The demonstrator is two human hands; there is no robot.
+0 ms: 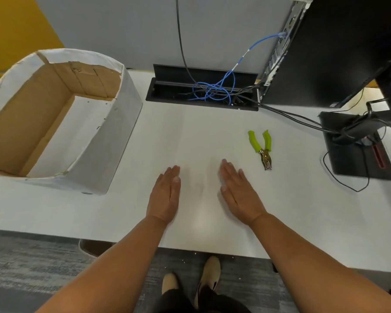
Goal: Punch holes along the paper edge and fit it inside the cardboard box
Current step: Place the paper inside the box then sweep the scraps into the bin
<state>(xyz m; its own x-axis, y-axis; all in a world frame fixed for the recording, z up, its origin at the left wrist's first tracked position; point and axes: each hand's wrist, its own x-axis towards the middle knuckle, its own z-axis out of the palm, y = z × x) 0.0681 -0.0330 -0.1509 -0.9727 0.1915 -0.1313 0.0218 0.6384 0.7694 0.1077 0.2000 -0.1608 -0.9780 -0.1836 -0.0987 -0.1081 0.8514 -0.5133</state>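
Two hands lie flat in the lower middle of the frame: your left hand (165,195) and your right hand (240,192) rest palm down on the white table (291,211), fingers straight and together, holding nothing, with a bare gap between them. The hole punch (262,148), with lime-green handles, lies on the table just up and right of your right hand, untouched, its metal nose pointing toward the bottom of the frame. The cardboard box (54,118) stands at the upper left, well apart from both hands, with white paper (81,129) lining its floor and wrapping its walls. Blue and black cables (212,89) tangle in a tray at top centre.
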